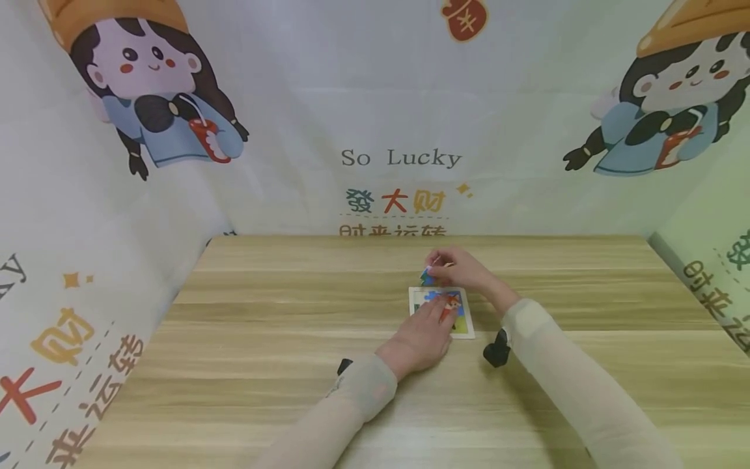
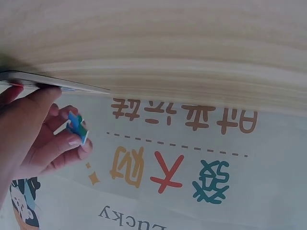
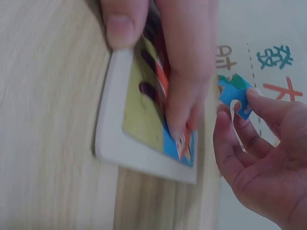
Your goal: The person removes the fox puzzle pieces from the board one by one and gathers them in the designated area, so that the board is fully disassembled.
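Puzzle board (image 3: pixel 112 129) lies on the wooden table (image 1: pixel 263 365), and I rest my left hand (image 1: pixel 418 335) across it, fingers extended; near its far edge my right hand (image 1: pixel 461 268) pinches a blue-and-green puzzle piece (image 3: pixel 235 92).

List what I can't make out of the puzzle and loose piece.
Head: middle of the puzzle board, under the left hand.
Head: details of puzzle piece, too small, partly behind right hand.
Right wrist: part of puzzle board, behind left hand.
Left wrist: puzzle board's face, seen edge-on.
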`<control>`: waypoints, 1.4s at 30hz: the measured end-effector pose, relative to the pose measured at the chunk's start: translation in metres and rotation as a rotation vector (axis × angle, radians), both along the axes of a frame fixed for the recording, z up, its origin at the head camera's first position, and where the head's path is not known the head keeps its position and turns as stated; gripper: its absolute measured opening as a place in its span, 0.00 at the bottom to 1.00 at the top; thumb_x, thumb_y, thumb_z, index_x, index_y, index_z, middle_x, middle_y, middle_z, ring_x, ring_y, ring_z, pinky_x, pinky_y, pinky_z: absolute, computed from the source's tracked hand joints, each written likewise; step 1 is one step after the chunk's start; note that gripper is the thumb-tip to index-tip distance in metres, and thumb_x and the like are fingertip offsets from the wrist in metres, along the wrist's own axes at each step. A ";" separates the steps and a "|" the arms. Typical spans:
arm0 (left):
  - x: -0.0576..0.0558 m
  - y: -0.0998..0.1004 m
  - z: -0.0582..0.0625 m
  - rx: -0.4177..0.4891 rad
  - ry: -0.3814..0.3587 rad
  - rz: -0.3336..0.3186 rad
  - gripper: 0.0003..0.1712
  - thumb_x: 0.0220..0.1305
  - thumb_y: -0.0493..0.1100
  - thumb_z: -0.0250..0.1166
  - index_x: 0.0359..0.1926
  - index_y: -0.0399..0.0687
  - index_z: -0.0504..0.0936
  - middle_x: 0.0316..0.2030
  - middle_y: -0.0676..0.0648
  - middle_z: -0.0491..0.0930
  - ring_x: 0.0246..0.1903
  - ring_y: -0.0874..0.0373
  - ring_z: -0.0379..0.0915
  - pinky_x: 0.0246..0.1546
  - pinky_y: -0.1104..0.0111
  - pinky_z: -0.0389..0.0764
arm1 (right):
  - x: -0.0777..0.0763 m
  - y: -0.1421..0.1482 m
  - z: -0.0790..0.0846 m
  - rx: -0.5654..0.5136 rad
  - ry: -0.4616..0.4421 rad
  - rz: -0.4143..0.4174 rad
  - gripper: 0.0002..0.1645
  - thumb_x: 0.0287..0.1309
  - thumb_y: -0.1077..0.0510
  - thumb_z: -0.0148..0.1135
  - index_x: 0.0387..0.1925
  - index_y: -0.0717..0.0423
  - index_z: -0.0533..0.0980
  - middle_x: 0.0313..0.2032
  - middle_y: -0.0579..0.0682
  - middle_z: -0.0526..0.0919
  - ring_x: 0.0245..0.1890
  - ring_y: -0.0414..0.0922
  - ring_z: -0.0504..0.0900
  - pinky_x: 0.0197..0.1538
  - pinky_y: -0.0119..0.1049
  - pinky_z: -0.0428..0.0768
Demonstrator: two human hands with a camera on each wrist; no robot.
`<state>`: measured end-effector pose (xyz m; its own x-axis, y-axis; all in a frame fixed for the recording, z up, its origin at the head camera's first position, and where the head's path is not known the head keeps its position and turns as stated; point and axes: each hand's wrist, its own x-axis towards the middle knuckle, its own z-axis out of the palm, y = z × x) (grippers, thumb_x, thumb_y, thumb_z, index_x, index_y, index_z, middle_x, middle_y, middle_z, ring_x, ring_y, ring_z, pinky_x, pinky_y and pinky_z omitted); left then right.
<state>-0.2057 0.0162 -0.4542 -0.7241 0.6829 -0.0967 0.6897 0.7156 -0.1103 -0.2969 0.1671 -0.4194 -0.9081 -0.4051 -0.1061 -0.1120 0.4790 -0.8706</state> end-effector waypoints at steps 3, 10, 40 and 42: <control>0.000 -0.002 0.001 0.025 -0.044 0.014 0.31 0.78 0.52 0.47 0.75 0.46 0.60 0.76 0.39 0.57 0.77 0.50 0.52 0.78 0.65 0.55 | 0.003 0.008 0.003 -0.024 -0.040 -0.034 0.12 0.72 0.62 0.52 0.51 0.67 0.70 0.41 0.58 0.78 0.34 0.44 0.83 0.43 0.39 0.87; -0.002 -0.002 0.001 0.089 -0.128 0.050 0.31 0.78 0.51 0.48 0.76 0.48 0.59 0.77 0.41 0.54 0.78 0.50 0.49 0.78 0.64 0.55 | 0.004 0.036 0.008 -0.070 -0.037 -0.084 0.20 0.71 0.67 0.50 0.61 0.74 0.67 0.40 0.58 0.75 0.31 0.42 0.84 0.43 0.41 0.88; 0.001 -0.011 0.002 0.125 -0.197 0.071 0.31 0.79 0.51 0.45 0.77 0.49 0.56 0.79 0.43 0.50 0.79 0.51 0.45 0.78 0.63 0.54 | 0.011 0.083 -0.018 0.316 0.100 -0.369 0.08 0.62 0.64 0.65 0.39 0.66 0.83 0.40 0.61 0.86 0.38 0.48 0.80 0.39 0.33 0.76; 0.001 -0.011 0.003 0.113 -0.191 0.066 0.31 0.79 0.51 0.45 0.77 0.49 0.56 0.79 0.43 0.50 0.79 0.51 0.45 0.78 0.64 0.54 | 0.012 0.083 -0.020 0.323 0.114 -0.373 0.08 0.62 0.63 0.65 0.39 0.66 0.83 0.40 0.62 0.87 0.39 0.50 0.81 0.42 0.37 0.78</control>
